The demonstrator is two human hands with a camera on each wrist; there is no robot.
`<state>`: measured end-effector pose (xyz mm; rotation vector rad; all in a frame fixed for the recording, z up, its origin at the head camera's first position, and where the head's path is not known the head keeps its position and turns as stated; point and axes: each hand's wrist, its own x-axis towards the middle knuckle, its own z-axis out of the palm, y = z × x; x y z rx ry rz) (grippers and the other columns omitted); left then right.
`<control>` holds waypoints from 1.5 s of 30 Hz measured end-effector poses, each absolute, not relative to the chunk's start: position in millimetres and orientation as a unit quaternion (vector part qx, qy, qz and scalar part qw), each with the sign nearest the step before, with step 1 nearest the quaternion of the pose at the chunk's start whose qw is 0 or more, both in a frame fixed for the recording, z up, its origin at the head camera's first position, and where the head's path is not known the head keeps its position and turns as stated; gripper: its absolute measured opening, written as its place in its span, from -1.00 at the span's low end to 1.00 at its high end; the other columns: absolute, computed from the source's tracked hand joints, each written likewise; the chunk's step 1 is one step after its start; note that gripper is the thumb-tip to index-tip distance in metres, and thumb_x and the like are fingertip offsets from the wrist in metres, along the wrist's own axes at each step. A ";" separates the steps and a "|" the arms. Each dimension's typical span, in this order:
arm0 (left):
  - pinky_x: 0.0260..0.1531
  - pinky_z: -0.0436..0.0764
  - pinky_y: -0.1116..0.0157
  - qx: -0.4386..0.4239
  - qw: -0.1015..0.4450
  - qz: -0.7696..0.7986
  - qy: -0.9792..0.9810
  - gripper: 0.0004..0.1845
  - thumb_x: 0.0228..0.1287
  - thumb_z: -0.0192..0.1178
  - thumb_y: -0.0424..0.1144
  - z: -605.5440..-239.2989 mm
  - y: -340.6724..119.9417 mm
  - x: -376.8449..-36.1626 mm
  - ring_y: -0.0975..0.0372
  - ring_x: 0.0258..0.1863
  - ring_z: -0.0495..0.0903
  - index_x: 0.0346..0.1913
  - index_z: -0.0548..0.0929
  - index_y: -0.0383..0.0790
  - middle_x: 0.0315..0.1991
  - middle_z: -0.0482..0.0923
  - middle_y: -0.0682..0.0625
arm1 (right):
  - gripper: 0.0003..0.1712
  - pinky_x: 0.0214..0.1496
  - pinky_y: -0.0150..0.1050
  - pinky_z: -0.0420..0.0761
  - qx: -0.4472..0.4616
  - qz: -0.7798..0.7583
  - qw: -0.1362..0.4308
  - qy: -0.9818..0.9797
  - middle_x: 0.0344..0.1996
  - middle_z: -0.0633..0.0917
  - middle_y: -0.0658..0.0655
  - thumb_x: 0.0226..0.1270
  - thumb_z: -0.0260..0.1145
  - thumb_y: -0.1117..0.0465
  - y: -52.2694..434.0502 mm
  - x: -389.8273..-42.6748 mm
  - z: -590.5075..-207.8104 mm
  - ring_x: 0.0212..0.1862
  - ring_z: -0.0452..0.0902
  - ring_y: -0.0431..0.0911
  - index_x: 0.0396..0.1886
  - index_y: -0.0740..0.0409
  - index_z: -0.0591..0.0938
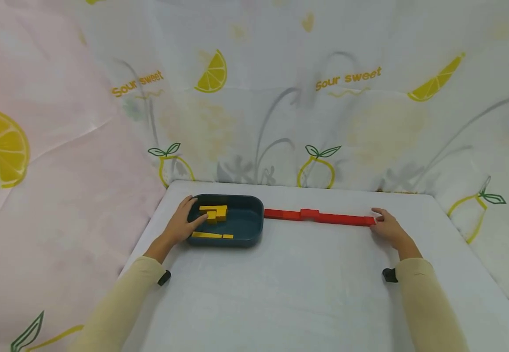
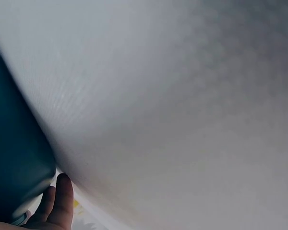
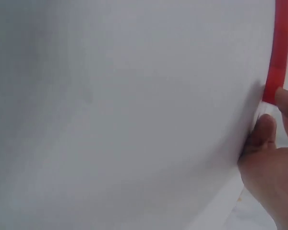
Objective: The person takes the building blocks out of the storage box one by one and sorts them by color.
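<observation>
A dark teal plastic tray (image 1: 247, 220) stands on the left part of the white table. Inside it lie several yellow blocks (image 1: 221, 213). My left hand (image 1: 180, 225) grips the tray's left side, its thumb over the rim beside the blocks. In the left wrist view, fingers (image 2: 62, 201) show outside the tray wall. From the tray's right side runs a row of red blocks (image 1: 342, 219), one standing out from the line. At its far right end, my right hand (image 1: 389, 230) touches the last red piece (image 3: 275, 86), thumb and fingers apart.
White cloth covers the table (image 1: 289, 288). Behind and beside it hangs a curtain (image 1: 263, 58) printed with lemons. Each sleeve has a small dark device (image 1: 389, 275) at the wrist.
</observation>
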<state>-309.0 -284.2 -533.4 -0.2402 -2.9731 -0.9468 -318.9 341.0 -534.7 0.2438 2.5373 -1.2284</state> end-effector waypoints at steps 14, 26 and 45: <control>0.44 0.10 -0.25 -0.088 0.010 -0.316 -0.945 -0.08 0.37 0.11 0.23 -536.3 -284.3 -307.2 -0.18 0.53 -0.01 0.55 0.06 -0.28 0.59 -0.16 -0.25 | -0.27 -0.13 -0.27 0.50 0.042 -0.377 0.195 0.905 0.11 0.37 0.50 0.33 0.05 0.40 350.9 -305.9 -517.5 -0.02 0.40 0.10 0.47 0.44 0.07; 0.45 0.09 -0.22 -0.092 0.019 -0.310 -0.946 -0.13 0.39 0.14 0.15 -525.2 -286.5 -307.2 -0.18 0.53 -0.01 0.53 0.09 -0.30 0.59 -0.16 -0.28 | -0.25 -0.18 -0.27 0.50 0.035 -0.369 0.167 0.914 0.05 0.41 0.47 0.33 0.06 0.40 338.7 -309.9 -513.7 -0.07 0.41 0.10 0.48 0.40 0.06; 0.52 -0.06 -0.13 -0.080 -0.009 -0.315 -0.946 -0.07 0.47 -0.15 0.29 -532.9 -287.2 -306.5 -0.10 0.59 -0.15 0.59 -0.17 -0.28 0.61 -0.24 -0.24 | -0.44 -0.01 -0.01 0.70 -0.214 -0.382 -0.024 0.899 0.08 0.58 0.35 0.34 0.37 0.21 137.7 -340.0 -459.9 -0.03 0.62 0.12 0.30 0.18 0.47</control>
